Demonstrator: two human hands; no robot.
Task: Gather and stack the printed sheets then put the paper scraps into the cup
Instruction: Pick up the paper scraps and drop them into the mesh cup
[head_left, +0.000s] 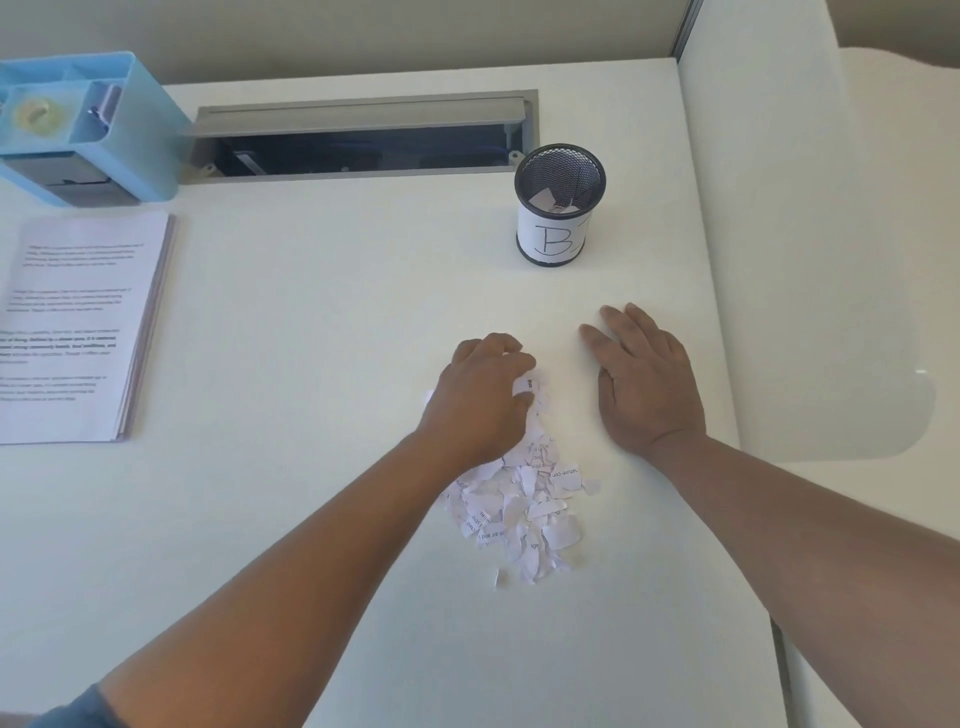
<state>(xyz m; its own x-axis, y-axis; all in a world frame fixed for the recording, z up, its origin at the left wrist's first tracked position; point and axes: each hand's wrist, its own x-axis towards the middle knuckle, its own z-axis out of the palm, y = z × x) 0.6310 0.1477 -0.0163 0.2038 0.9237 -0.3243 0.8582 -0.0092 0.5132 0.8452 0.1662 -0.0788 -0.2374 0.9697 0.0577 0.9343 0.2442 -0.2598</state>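
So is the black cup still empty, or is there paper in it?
Not empty. A few white scraps show through the cup's open top, low down. Most of the scraps still lie in a pile on the desk.

Single view, head-worn camera, looking forward and steeply down onto white desk (311, 312). Wide-angle lens, edges bowing outward. Close range: both forearms enter from bottom edge, left hand (480, 395) and right hand (641, 379) near frame centre. Far desk edge and cable slot (363, 137) up top, wall behind. Partition panel (779, 234) fills right side. No second view here.
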